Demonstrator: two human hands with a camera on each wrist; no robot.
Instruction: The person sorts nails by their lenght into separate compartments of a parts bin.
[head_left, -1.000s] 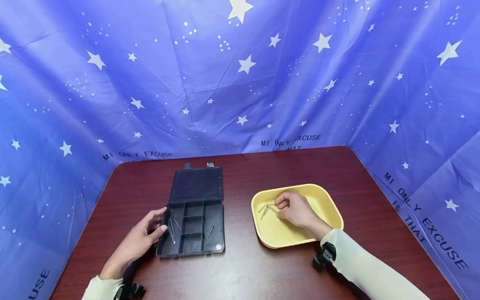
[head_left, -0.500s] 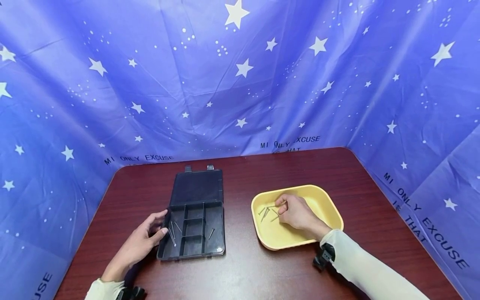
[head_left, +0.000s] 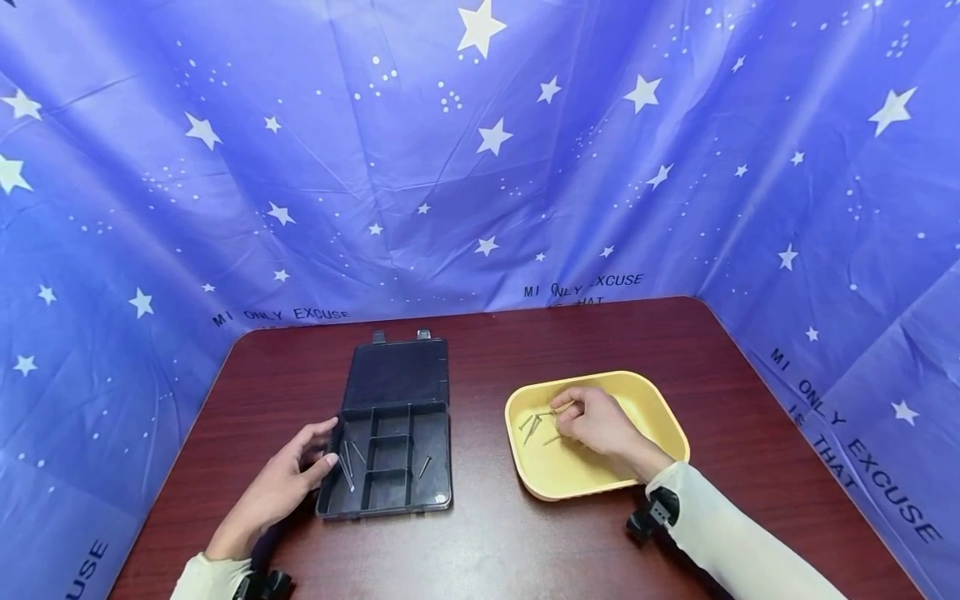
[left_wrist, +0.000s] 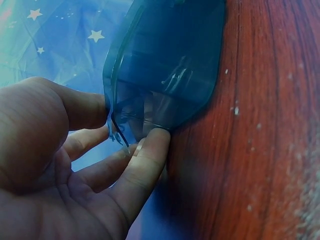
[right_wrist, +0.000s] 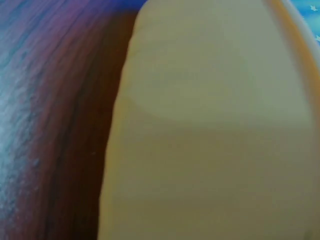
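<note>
In the head view, my left hand [head_left: 285,475] grips the left edge of the open box [head_left: 391,489], while my right hand [head_left: 596,421] is down inside the tray [head_left: 570,477]. My right fingers are curled, thumb near forefinger; whether they are clamped on anything I cannot tell. To pick well here, I judge it best to pinch one of the screws [head_left: 533,429] across its shank with the pads, since they lie close and could drag each other along. They look slim, dull grey and straight, strewn at different angles just left of my right fingertips; a few more lie in the compartment nearest my left fingers, and a single one in the column farthest from them. In the left wrist view, my thumb and fingers clamp the box's dark, see-through plastic; a light, steady hold should stop it sliding. The right wrist view shows the tray's wall and table [right_wrist: 65,165], no fingers.
</note>
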